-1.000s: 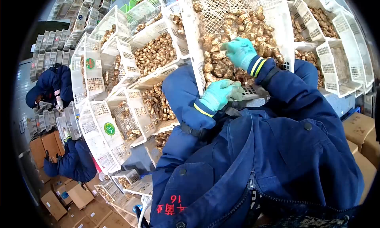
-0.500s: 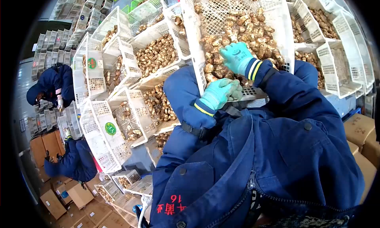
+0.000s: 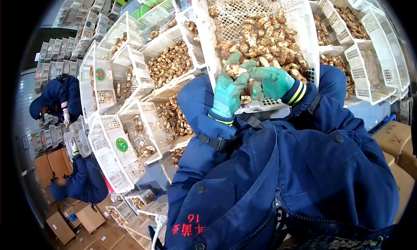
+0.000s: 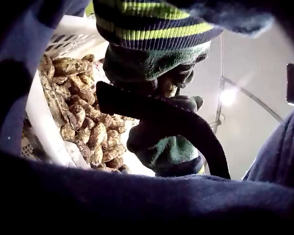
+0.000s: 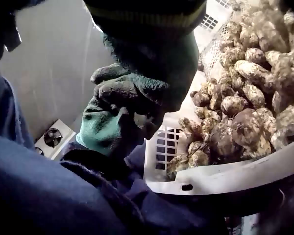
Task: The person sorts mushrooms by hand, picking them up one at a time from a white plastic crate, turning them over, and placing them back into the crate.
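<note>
The largest item is a white perforated crate (image 3: 307, 24) directly in front of the person, between the knees; its support is hidden. It contains a heap of mushrooms (image 3: 273, 37), mottled brown and white, concentrated toward the right and near side, with mesh floor exposed at far left. Similar containers flank it: on the left, a side crate (image 3: 160, 41) of closely packed mushrooms; on the right, another crate (image 3: 334, 18) part-filled with them.

Both hands, in green gloves, are together above the large crate's near edge. The left hand (image 3: 228, 90) has fingers and thumb clamped on one mushroom (image 3: 235, 70). The right hand (image 3: 273, 81) is close beside it, fingers bent; whether they grip anything cannot be told, the wrist views being too dark.

The held mushroom is at the left fingertips, left and slightly forward of the right hand's fingers. Its long axis appears roughly crosswise, one end toward the right hand. The left hand is nearer; right-hand contact is undetermined.
</note>
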The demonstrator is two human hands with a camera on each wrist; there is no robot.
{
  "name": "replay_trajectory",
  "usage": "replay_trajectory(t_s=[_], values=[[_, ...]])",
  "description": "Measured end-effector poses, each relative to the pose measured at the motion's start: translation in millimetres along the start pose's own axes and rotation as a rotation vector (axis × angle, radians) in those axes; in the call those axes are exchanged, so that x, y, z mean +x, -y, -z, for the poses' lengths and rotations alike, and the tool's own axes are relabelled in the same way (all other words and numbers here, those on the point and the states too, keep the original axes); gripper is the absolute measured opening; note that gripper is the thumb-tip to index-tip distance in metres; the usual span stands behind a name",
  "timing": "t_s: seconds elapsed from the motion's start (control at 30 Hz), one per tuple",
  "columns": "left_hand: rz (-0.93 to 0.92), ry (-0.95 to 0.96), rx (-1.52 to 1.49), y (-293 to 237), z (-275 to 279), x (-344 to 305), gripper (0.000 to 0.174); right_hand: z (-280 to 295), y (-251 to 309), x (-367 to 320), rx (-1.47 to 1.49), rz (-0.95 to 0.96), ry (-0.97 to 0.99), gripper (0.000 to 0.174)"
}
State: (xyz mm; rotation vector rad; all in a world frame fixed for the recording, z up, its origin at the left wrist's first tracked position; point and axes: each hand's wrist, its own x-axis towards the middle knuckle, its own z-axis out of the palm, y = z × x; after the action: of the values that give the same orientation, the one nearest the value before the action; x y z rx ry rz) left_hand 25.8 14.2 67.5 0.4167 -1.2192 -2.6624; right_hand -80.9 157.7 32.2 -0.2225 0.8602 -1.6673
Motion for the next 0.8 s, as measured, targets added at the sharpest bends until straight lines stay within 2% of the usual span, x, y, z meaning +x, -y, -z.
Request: replay_trajectory(t_s=[0.07,0.13,0.17,0.2,0.23,0.33,0.37,0.4,0.43,0.47,0.5,0.53,0.6,0.63,0.67,0.7,0.8], values=[[-0.008,-0.037,0.110,-6,-5,0,0.061,1,6,-2,-0.362,0.104,0.019,0.035],[-0.015,-0.030,-0.003,8,17,3,0.051,-12,18,-4,-0.677,0.012,-0.170,0.033],[0.016,-0.028,-0.020,14,33,5,0.047,-10,15,-4,-0.710,0.020,-0.270,0.032],[0.022,-0.087,-0.013,14,30,4,0.038,-12,15,-3,-0.741,0.026,-0.368,0.031],[0.028,-0.146,-0.006,14,27,2,0.031,-18,23,-8,-0.974,0.044,-0.458,0.029],[0.097,-0.279,0.185,21,29,11,0.022,-23,16,-4,-1.320,0.524,-0.250,0.048],[0.103,-0.258,0.195,21,29,6,0.012,-30,11,-8,-1.422,0.529,-0.268,0.059],[0.142,-0.265,0.375,25,30,9,0.017,-48,16,-10,-1.470,0.347,-0.258,0.065],[-0.111,-0.124,0.601,28,30,9,0.022,-43,10,-5,-1.481,0.303,-0.273,0.065],[-0.003,-0.168,0.609,30,32,5,0.033,-34,0,2,-1.492,0.259,-0.285,0.066],[0.107,-0.210,0.616,21,19,1,0.045,-19,-7,6,-1.360,0.361,-0.303,0.063],[0.217,-0.249,0.619,10,7,-4,0.057,-20,-1,4,-1.040,0.114,-0.334,0.060],[0.195,-0.195,0.440,11,7,0,0.067,7,14,-5,-1.109,0.282,-0.365,0.047],[0.156,-0.189,0.385,9,13,5,0.072,12,33,-15,-0.411,0.165,-0.241,0.033],[0.096,-0.219,0.398,9,16,5,0.074,10,41,-36,-0.231,0.395,-0.351,0.028],[0.092,-0.224,0.377,8,20,5,0.075,26,52,-54,-0.221,0.503,-0.339,0.036],[0.102,-0.216,0.361,14,28,6,0.076,40,88,-92,0.068,0.833,-0.598,0.051]])
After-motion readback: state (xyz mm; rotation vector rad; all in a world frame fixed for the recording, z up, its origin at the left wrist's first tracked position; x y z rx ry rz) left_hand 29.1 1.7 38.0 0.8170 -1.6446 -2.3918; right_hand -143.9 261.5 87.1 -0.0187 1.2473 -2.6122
